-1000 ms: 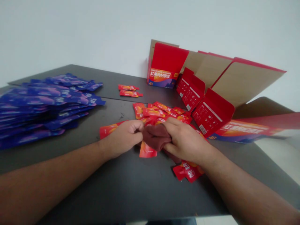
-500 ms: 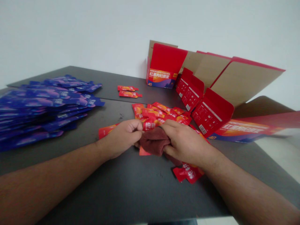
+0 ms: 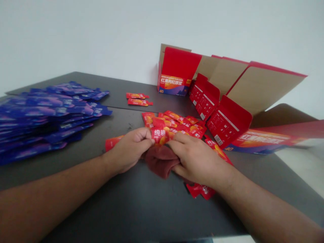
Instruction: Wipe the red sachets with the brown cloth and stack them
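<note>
My left hand is closed in a pinch on the left end of a red and orange sachet with white lettering. A brown cloth is bunched in my right hand, which is closed around it. The cloth hangs just below the sachet, and my right fingertips are close to the sachet's right end; whether they grip it too is hidden. Behind both hands lies a loose pile of similar red sachets. More red sachets stick out below my right wrist, and another sachet is partly covered by my left hand.
A large heap of blue sachets covers the left of the dark table. Two red sachets lie farther back. Red cartons with raised flaps, including a front-facing carton and an open carton, line the back right.
The cloth has slid down off the sachet, so its printed face shows more fully between my hands. Both hands have stayed nearly in place.
</note>
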A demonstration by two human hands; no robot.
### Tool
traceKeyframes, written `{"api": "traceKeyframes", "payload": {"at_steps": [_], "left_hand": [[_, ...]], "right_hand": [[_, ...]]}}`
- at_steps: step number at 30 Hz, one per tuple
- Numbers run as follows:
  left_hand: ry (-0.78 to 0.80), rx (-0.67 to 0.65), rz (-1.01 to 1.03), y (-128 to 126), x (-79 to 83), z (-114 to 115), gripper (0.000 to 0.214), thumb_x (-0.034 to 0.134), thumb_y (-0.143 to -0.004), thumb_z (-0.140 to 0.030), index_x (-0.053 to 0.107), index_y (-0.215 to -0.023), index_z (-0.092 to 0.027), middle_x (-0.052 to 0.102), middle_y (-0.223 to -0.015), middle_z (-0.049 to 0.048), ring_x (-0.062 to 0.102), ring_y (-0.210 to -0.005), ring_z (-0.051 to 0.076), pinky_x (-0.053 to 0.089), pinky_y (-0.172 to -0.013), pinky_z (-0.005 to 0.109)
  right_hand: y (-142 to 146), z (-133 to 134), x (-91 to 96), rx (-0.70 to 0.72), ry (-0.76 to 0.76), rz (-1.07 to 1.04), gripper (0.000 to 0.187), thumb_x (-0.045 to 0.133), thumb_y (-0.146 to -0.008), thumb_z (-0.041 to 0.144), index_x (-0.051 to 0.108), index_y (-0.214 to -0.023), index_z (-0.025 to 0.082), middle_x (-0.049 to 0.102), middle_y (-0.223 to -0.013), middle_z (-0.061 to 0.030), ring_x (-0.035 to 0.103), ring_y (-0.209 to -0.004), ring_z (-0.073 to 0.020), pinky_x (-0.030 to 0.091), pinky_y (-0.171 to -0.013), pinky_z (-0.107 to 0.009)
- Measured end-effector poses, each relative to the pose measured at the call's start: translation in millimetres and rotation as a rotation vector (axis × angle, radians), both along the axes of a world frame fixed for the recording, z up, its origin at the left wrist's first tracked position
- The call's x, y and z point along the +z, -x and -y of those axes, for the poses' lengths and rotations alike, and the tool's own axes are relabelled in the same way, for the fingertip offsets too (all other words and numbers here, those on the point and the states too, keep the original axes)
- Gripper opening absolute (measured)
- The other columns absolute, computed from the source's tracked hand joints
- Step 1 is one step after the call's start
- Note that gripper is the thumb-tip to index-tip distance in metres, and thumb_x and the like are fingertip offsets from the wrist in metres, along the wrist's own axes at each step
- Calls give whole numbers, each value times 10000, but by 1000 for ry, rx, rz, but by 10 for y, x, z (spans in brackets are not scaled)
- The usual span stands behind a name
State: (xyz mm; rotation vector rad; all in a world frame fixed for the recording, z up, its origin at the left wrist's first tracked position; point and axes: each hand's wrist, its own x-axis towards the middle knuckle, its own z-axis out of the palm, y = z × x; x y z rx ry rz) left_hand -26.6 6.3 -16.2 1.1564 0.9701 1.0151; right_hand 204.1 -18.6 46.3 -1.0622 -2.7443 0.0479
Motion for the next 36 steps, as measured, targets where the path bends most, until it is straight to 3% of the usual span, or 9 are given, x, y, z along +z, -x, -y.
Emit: {"api": "traceKeyframes", "payload": {"at_steps": [3, 8, 13, 18, 23, 29, 33, 36], "left_hand": [[0, 26, -12, -13, 28, 9, 213, 761, -804, -255, 558, -774, -198, 621, -661, -36, 558, -541, 97, 415, -504, 211], [23, 3, 39, -26, 46, 13, 198, 746, -782, -265, 557, -784, -206, 641, -663, -30, 609, -544, 134, 492, -529, 261], [-26, 33, -27, -8, 29, 11, 209, 753, -818, -259, 556, -781, -197, 613, -672, -36, 559, -563, 99, 422, -523, 218], [45, 14, 20, -19, 70, 23, 203, 740, -755, -267, 550, -799, -210, 647, -676, -23, 630, -569, 148, 515, -536, 271], [-24, 38, -13, -16, 63, 28, 212, 752, -782, -252, 549, -762, -195, 599, -640, -40, 548, -540, 92, 420, -514, 209], [90, -30, 39, -27, 91, 49, 228, 769, -769, -257, 546, -778, -208, 659, -647, -21, 641, -541, 145, 537, -534, 269], [41, -57, 14, -12, 56, 52, 227, 777, -794, -248, 554, -771, -209, 638, -633, -30, 615, -518, 122, 504, -510, 237], [53, -63, -7, -5, 58, 58, 215, 773, -801, -268, 566, -795, -212, 662, -662, -23, 646, -546, 138, 535, -537, 255]], "right_hand": [[3, 17, -3, 103, 31, 29, 180, 693, -942, 202, 703, -1121, 197, 717, -1126, -71, 676, -1024, -243, 535, -852, -369], [1, -11, 16, -111, -33, -45, 151, 680, -917, 186, 688, -1067, 177, 700, -1091, -93, 667, -980, -253, 537, -820, -381], [13, 0, 15, 93, 72, 26, 202, 695, -936, 199, 698, -1139, 198, 719, -1152, -81, 672, -1036, -246, 541, -853, -370], [-20, -42, 29, -145, -40, -61, 140, 693, -902, 181, 668, -1040, 191, 701, -1089, -88, 653, -958, -234, 524, -811, -361], [-5, -33, 23, 68, 55, 10, 195, 699, -910, 194, 680, -1104, 200, 709, -1115, -73, 655, -1005, -234, 522, -829, -354], [-33, -79, 21, -191, -59, -110, 151, 672, -871, 160, 637, -1012, 201, 683, -1070, -84, 641, -960, -235, 527, -832, -365], [-33, -71, 22, -13, 45, -62, 180, 688, -872, 174, 638, -1042, 209, 697, -1086, -72, 657, -995, -236, 534, -851, -361], [-44, -84, 35, -83, -18, -80, 181, 668, -864, 162, 629, -1036, 206, 688, -1084, -84, 647, -973, -241, 534, -839, -371]]}}
